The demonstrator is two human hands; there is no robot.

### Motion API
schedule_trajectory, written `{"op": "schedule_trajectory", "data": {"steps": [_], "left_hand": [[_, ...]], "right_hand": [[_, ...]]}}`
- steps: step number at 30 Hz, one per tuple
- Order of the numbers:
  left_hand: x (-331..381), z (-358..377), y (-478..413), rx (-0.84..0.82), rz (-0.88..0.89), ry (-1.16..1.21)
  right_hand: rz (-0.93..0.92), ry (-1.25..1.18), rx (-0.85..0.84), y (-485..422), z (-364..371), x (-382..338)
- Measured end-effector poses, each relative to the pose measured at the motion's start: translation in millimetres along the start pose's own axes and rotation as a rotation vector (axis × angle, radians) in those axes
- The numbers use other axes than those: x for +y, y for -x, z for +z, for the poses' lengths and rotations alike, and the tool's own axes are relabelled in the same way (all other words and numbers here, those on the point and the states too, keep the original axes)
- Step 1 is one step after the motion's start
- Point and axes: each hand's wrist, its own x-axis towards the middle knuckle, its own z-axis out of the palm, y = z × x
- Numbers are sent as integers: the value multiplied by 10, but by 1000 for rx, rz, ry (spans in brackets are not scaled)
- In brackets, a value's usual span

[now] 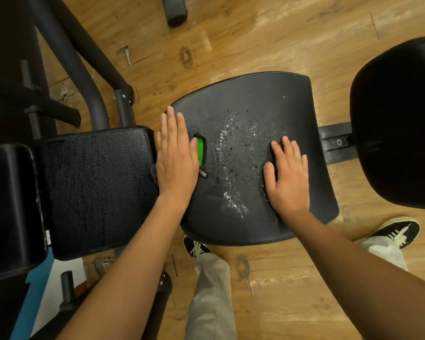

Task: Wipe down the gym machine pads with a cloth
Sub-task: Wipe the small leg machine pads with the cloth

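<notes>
Both hands lie flat on the seat pad [250,99], well apart, fingers straight and together, gripping nothing.

1. Left hand [176,155]: I see it pressed palm-down on the pad's left edge. Its fingers point away from the body. Just beside the fingers is a tear [201,150] in the cover, exposing green foam.
2. Right hand [288,175]: I see it pressed palm-down on the right half of the pad, thumb spread. A dark fold [270,154] shows along its thumb side. I cannot tell whether this is the cloth or the pad's cover.
3. Pad surface: white specks and wet-looking droplets [233,148] are scattered between the two hands.
4. Adjacent pad [96,190]: black, textured, directly left of the seat pad, with the left wrist crossing its corner.
5. Rounded pad [398,123]: black, at the right, joined by a metal bracket [336,143].
6. Surroundings: black frame tubes [84,69] stand at upper left over a wooden floor [255,33]. Two dark shoes [398,231] with white laces and light trouser legs [211,298] show below the pad.
</notes>
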Motion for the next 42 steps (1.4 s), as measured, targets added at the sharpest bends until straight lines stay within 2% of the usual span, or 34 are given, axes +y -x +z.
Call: {"op": "schedule_trajectory", "data": {"steps": [6,14,22,31,42], "left_hand": [[70,28,257,-16,-83,-16],[75,56,-169,4,-105,-6],[99,43,487,-56,-117,35],[77,2,-130,-14,-120,53],[101,118,1085,-115,-86,16]], "right_hand": [[-3,11,1,-4,2,4],[-4,13,-3,-5,9,18],[3,5,-8,-3,0,10],[-3,0,2,0,-3,2],[-1,2,-17,-6,-21,-7]]}}
